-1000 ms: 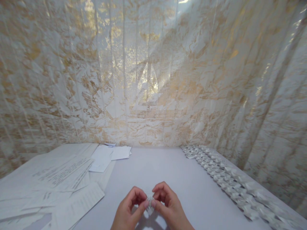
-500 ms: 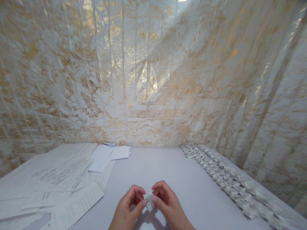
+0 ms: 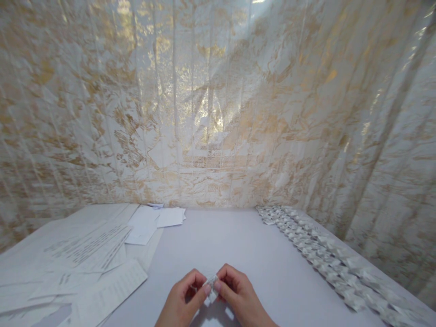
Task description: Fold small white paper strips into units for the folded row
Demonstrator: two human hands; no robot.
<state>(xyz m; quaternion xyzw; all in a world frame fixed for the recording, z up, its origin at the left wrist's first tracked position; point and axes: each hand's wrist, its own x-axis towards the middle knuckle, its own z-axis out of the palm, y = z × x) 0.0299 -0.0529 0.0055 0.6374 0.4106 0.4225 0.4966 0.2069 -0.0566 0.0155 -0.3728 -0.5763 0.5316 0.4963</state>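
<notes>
Paper, small and folded, is pinched by the left hand and right hand over the desk; folded pieces line its right side.

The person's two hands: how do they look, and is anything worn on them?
The left hand and the right hand are both bare. No glove, ring, bracelet or watch shows on either, and no sleeve is in view.

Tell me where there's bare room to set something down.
Bare table lies beyond the left hand and right hand, between the papers on the left and folded paper pieces on the right. More opens between the right hand and those pieces. Crowded: overlapping papers left, pieces right.
</notes>
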